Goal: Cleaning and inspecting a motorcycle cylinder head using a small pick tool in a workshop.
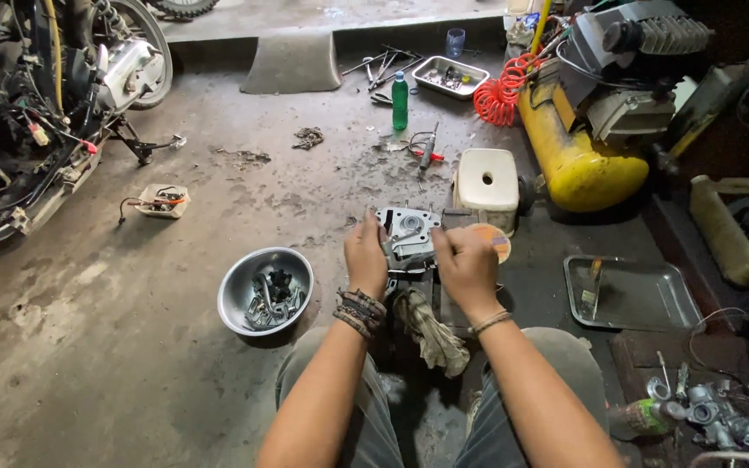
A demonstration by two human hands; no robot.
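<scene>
**Two hands on an engine part, much of it hidden**

Hard to make out: the underside of the grey metal engine part, covered by both hands and by the knees below. Cut off at the left edge, a stripped motorcycle with wiring hanging loose. Cut off at the lower right, a carburettor-like assembly, its details blurred. Too small to tell apart: the loose pieces in the steel bowl and in the far metal tray.

Left hand curled against the left side of the engine part, fingers bent round its edge and out of sight behind it; grip seemingly closed, though fingertips not visible. Right hand closed in a loose fist at the part's right side, touching it; impossible to say whether anything small sits inside the fist.

Engine part itself on the concrete floor just ahead of the knees, between the two hands, with a dirty rag lying just below it. Behind it, a white plastic stool; to the right, an empty-looking flat tray and a yellow compressor tank. Further back, a green bottle standing upright.
</scene>
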